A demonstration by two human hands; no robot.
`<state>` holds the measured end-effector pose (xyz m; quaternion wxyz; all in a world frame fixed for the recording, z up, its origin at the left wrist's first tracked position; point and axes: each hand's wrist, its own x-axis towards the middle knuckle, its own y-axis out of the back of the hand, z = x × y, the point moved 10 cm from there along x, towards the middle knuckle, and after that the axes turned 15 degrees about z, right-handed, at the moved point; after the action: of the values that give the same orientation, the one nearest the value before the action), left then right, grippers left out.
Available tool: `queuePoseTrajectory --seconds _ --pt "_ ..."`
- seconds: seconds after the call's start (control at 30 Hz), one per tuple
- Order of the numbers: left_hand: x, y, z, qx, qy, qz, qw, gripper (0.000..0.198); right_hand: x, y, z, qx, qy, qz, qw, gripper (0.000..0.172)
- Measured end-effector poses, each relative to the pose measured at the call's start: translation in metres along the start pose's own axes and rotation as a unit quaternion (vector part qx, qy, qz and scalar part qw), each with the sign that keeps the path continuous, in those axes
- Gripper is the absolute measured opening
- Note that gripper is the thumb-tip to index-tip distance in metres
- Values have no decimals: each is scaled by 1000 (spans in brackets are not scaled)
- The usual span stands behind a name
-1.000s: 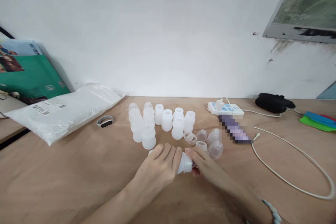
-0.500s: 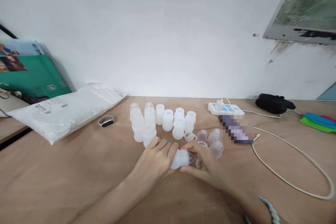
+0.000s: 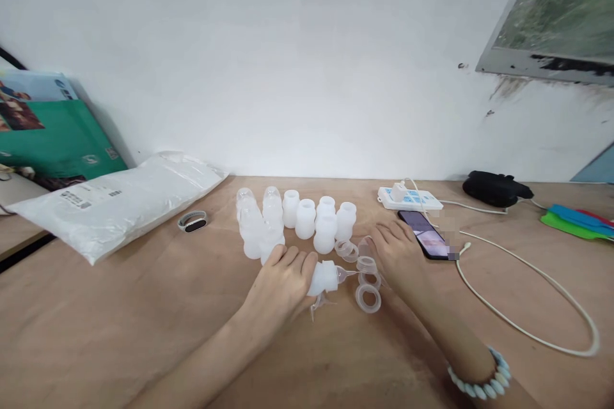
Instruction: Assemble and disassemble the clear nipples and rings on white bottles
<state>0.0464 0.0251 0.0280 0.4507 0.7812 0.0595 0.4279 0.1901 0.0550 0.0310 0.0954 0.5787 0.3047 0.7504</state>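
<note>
My left hand (image 3: 288, 271) is closed around a small white baby bottle (image 3: 323, 278), which lies tilted on its side. A clear teat (image 3: 346, 273) points right from its neck. My right hand (image 3: 396, 252) reaches beyond it, fingers curled down over a clear dome cap (image 3: 365, 246) that is mostly hidden. Several clear rings (image 3: 368, 299) lie between the hands. Below the held bottle is a clear piece, likely another teat (image 3: 322, 303). Open white bottles (image 3: 306, 220) stand behind, and several capped bottles (image 3: 272, 208) stand to the left.
A white plastic parcel (image 3: 125, 198) and a fitness band (image 3: 192, 222) lie at the left. On the right are a phone (image 3: 426, 236), a power strip (image 3: 412, 198), a looping white cable (image 3: 537, 275) and a black case (image 3: 496, 188). The wall rises behind the table.
My right hand has left the bottle's neck and moved up and right over the clear caps. My left hand still holds the bottle, now slightly higher and farther left.
</note>
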Motion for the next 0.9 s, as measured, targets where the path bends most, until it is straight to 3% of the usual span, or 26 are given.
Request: queuePoseTrajectory --seconds 0.13,0.23,0.3,0.37,0.47,0.53,0.63,0.7,0.9 --pt "0 -1 1 -7 3 -5 1000 43 -11 -22 -1 -118 56 -88 987 39" --pt "-1 -3 2 -8 0 -9 1000 43 -14 -28 1 -127 47 -124 983 35" --pt "-1 -3 1 -6 2 -4 1000 42 -11 -24 4 -121 28 -110 986 33" --pt "-1 -1 -1 -3 3 8 1000 40 -5 -12 8 -99 0 -51 994 29" --pt "0 4 -3 2 8 32 999 40 3 18 19 3 -76 89 993 25" --pt "1 7 -5 -1 18 40 999 38 3 30 27 132 -137 141 972 26" --pt "2 10 -13 -8 51 42 998 28 2 27 32 311 -195 117 923 28" --pt "3 12 -19 0 77 40 996 25 2 25 30 364 -206 87 904 27" --pt "3 10 -18 15 75 24 997 26 7 25 -2 402 -145 25 904 25"
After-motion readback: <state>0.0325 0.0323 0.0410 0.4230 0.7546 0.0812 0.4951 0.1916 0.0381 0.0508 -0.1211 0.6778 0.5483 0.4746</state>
